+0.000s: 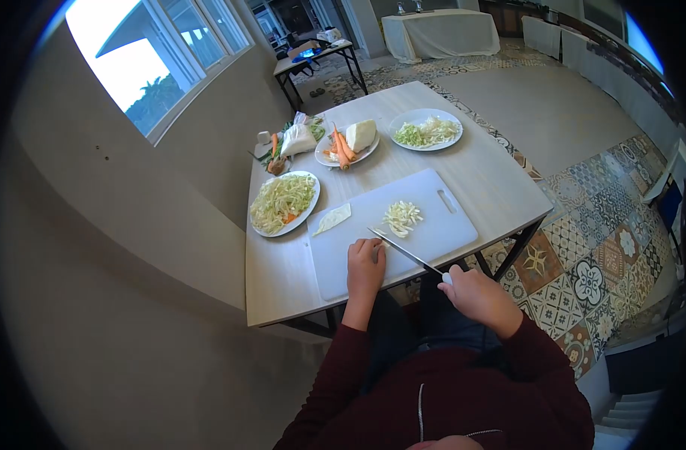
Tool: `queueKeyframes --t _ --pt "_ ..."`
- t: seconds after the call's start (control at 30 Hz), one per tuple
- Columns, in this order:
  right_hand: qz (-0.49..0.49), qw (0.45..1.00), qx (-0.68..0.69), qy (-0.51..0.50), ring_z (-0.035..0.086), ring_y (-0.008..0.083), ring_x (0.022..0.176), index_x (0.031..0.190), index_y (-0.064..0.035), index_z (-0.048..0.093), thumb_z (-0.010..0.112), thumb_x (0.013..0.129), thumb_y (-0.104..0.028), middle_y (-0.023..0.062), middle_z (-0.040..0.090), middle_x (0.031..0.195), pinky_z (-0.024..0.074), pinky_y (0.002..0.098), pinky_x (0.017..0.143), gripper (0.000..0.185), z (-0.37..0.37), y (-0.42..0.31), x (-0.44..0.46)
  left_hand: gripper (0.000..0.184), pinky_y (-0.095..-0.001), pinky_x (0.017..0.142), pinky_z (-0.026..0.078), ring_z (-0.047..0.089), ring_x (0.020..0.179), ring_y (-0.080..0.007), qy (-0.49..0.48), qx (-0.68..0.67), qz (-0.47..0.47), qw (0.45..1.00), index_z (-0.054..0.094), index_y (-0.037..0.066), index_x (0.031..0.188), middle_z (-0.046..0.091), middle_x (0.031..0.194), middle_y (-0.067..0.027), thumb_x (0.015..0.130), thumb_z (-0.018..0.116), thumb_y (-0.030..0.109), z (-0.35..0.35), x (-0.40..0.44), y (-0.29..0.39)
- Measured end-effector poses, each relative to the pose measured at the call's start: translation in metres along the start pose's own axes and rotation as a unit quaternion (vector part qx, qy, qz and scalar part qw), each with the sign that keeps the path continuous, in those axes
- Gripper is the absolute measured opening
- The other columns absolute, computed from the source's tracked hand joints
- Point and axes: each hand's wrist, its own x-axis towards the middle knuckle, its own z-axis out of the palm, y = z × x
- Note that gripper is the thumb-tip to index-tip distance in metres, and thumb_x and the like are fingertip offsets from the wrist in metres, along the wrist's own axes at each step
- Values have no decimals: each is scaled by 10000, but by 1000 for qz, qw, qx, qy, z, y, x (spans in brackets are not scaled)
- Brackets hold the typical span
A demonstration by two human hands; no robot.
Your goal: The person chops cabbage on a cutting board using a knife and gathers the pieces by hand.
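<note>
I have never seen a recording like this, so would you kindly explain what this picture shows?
There is no machine: a head-worn camera looks forward and down at a person's bare left hand and right hand. The right hand grips a knife; the left hand is beside its blade, at a white cutting board. On it lie a pale slice and a pile of cut strips. The table also bears a plate of carrots and two plates of shredded vegetables.

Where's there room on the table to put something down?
The table has most bare room between the cutting board, the right plate and its right edge. There's more at its near left corner, bordered by the board and left plate. It's crowded far back left, around the carrots, and by the knife.
</note>
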Motion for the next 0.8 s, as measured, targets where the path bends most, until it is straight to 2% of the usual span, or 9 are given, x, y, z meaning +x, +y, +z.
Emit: queueKeyframes --t 0.3,0.5,0.7,0.8 --pt "39 996 43 -62 661 470 831 985 38 553 548 995 -313 283 671 846 529 537 723 351 11 7 4 143 -416 835 499 620 932 -318 1 6 -6 1000 700 39 960 668 941 -125 819 697 63 1 -1 1" --pt "36 991 57 -112 653 487 858 998 55 549 523 1006 -323 300 672 876 524 540 756 379 2 12 0 80 -414 794 509 620 880 -320 38 -7 17 999 710 27 894 677 890 -125 821 717 58 4 -2 -3" --pt "26 988 69 -135 646 500 857 997 67 543 512 1010 -333 312 669 883 519 544 751 401 -5 19 -5 92 -402 799 526 658 880 -322 31 1 1 1000 734 19 882 708 894 -146 802 739 65 4 -1 -3" --pt "50 983 68 -162 665 476 804 992 70 538 503 1016 -338 307 671 877 527 532 711 411 -10 13 2 87 -401 798 525 658 877 -322 26 -6 2 1000 730 15 873 708 895 -149 803 740 64 4 0 -5"
